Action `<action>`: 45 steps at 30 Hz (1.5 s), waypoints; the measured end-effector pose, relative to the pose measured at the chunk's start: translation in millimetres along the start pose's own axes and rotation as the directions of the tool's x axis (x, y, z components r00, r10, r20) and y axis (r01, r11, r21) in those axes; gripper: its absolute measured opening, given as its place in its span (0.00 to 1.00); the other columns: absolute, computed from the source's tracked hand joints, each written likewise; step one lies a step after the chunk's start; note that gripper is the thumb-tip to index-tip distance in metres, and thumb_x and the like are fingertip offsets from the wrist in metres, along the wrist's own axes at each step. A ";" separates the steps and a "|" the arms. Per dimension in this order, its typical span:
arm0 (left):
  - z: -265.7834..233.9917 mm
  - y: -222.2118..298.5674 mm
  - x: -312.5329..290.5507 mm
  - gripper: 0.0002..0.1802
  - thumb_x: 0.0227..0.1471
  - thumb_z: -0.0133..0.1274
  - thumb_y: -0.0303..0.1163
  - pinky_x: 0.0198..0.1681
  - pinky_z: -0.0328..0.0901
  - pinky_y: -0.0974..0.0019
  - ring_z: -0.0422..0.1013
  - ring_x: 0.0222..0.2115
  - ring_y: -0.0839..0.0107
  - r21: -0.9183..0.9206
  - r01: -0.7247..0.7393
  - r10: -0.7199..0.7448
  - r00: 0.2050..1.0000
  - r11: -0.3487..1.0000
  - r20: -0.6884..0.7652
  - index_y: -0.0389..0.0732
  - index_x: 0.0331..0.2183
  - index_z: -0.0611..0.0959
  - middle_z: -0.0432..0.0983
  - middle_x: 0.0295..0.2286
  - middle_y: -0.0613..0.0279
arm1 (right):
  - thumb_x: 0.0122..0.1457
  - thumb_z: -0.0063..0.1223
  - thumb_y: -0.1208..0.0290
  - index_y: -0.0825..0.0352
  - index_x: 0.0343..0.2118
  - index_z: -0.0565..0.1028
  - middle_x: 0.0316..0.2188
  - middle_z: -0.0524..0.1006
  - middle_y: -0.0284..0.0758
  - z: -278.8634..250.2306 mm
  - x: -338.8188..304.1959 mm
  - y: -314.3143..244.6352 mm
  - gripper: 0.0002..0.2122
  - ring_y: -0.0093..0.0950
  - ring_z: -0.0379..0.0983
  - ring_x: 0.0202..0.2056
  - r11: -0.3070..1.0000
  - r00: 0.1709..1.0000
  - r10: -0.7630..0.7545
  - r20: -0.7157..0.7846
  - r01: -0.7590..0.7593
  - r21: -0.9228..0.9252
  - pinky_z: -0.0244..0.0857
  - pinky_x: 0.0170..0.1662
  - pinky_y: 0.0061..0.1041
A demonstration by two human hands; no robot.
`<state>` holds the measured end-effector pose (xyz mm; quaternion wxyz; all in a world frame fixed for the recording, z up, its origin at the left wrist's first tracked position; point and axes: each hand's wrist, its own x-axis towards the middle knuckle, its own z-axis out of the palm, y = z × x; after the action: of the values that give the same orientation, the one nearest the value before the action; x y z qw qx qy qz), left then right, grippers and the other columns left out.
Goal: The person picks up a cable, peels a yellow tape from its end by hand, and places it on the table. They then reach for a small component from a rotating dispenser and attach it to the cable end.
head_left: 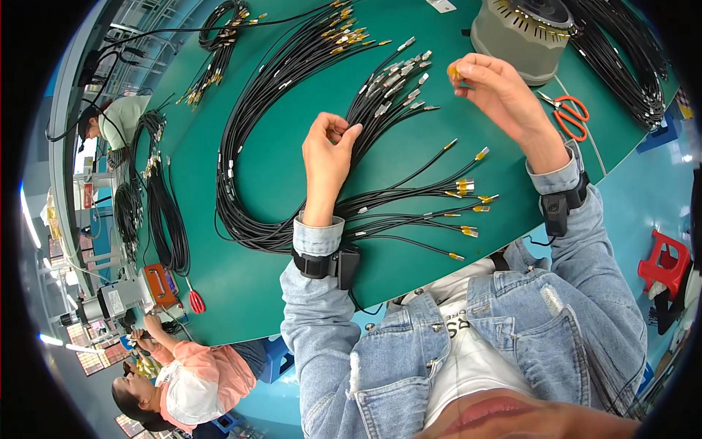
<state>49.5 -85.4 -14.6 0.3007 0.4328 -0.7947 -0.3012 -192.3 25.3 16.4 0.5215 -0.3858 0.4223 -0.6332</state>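
Observation:
My left hand (327, 157) is over the green table with its fingers curled in and the thumb bent toward them. It lies against the left side of a bundle of black cables (363, 132) whose silver ends fan out at the top. What is between its fingers, if anything, is hidden. Up to the right, my right hand (493, 91) pinches a small piece of yellow tape (454, 72) between thumb and fingertips. Below the hands, more black cables (409, 199) spread rightward, several with yellow tape (466, 186) around their ends.
A round grey tape dispenser (521, 36) stands beyond my right hand, with orange-handled scissors (570, 115) nearby. A large curved cable bundle (234, 146) lies left; more cables (621, 66) lie far right. A co-worker (205, 373) sits lower left, another person (121, 121) farther off. A red stool (665, 262) stands right.

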 end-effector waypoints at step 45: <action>18.1 87.2 -52.7 0.05 0.50 0.51 0.24 0.18 0.60 0.83 0.67 0.17 0.84 -0.694 -0.001 -0.039 0.998 0.720 -0.041 0.32 0.30 0.75 0.73 0.19 0.66 | 0.51 0.50 0.80 0.71 0.26 0.69 0.28 0.67 0.30 85.7 -31.9 25.6 0.02 0.18 0.64 0.31 0.952 0.950 -0.299 -0.096 0.289 -0.103 0.60 0.36 0.18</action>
<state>15.4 3.0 26.8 0.4585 0.3048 -0.6118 -0.5679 -99.1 42.9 20.5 0.3799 -0.4312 0.4155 -0.7051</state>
